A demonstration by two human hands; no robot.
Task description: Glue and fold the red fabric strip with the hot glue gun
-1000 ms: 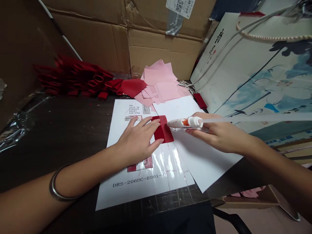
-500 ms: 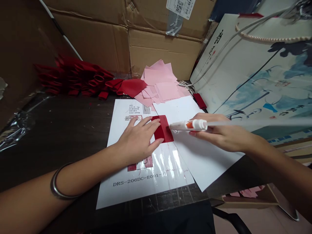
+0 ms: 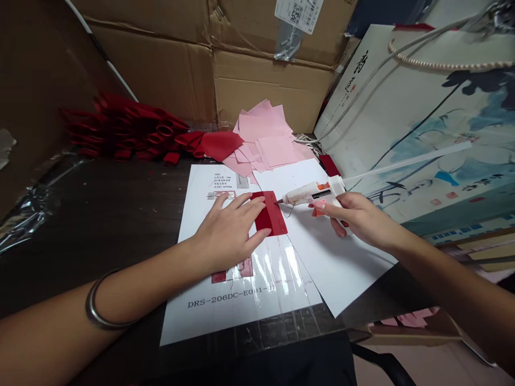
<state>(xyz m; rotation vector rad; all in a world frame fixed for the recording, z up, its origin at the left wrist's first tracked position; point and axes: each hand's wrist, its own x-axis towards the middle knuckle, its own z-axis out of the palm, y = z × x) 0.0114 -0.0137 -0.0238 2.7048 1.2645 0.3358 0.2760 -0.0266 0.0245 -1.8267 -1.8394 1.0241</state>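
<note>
Pink paper squares point(image 3: 263, 134) behind glue gun point(image 3: 311, 193)

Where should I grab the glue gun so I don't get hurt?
Grip the handle of the hot glue gun from the right, as the right hand does. The handle sits at the back, near the glue stick. The narrow tip points left toward the red paper, so keep your fingers away from that end, which may be hot.

Print on the spec sheet point(image 3: 197, 187) too small to read; red patches point(image 3: 245, 267) half hidden under the left hand point(image 3: 227, 233)
</note>
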